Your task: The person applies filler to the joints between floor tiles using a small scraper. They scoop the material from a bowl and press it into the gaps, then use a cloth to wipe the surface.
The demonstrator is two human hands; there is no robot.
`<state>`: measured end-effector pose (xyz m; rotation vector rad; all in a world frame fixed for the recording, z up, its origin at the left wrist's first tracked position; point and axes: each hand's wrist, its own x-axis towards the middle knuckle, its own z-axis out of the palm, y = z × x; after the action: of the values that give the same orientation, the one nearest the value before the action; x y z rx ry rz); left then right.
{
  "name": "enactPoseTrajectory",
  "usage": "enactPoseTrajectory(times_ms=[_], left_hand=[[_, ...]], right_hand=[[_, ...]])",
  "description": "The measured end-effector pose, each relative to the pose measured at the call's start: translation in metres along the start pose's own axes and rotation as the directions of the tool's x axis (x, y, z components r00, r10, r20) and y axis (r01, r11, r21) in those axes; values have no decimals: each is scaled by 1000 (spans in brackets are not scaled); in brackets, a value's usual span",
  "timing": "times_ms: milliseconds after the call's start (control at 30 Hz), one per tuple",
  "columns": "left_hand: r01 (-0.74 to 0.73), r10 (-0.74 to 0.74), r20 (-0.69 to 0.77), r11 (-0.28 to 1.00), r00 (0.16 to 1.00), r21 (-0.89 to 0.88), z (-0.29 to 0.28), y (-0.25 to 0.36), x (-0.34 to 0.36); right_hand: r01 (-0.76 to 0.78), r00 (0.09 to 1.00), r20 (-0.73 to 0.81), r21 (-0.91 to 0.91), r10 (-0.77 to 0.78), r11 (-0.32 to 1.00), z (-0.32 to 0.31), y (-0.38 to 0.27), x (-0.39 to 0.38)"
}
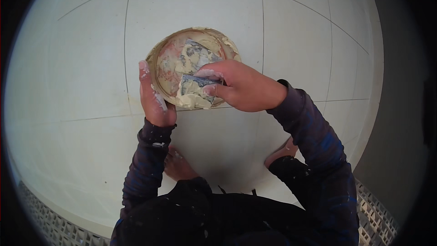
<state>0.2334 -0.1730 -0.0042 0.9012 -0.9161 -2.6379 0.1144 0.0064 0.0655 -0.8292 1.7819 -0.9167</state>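
A round bucket or tub (198,29), its rim crusted with cream-coloured putty, sits in front of me. My left hand (155,98) is against its left side, fingers stretched along the outer wall and the rest partly hidden beneath the rim. Between thumb and fingers, my right hand (243,84) grips a dark, flat putty knife (199,80) over the near part of the tub. Cream putty (193,96) clings to the near side of that blade. Behind it, inside the tub, is another dark flat piece (200,48) smeared with putty; its kind is unclear. White smears mark both hands.
Large pale tiles (82,77) with thin dark joints make up the floor. My bare feet (178,164) stand on either side below the tub. Grey perforated blocks (68,228) line the lower left edge, and more (375,209) stand at lower right. A dark grey surface borders the right.
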Motion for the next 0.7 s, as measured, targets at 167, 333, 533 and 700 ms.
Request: enactPoseTrajectory(times_ms=[167, 333, 533, 700], left_hand=[[-17, 22, -41, 992, 999, 123, 71, -145, -6], [-80, 95, -61, 974, 994, 214, 77, -207, -43], [-140, 163, -85, 963, 983, 230, 73, -195, -72], [-89, 108, -90, 976, 990, 201, 68, -186, -72]], right_hand=[[16, 944, -244, 704, 220, 710, -57, 147, -223], [-124, 570, -489, 744, 661, 657, 97, 242, -379], [-523, 214, -847, 321, 487, 789, 201, 219, -367], [-651, 166, -953, 88, 254, 754, 223, 220, -334]])
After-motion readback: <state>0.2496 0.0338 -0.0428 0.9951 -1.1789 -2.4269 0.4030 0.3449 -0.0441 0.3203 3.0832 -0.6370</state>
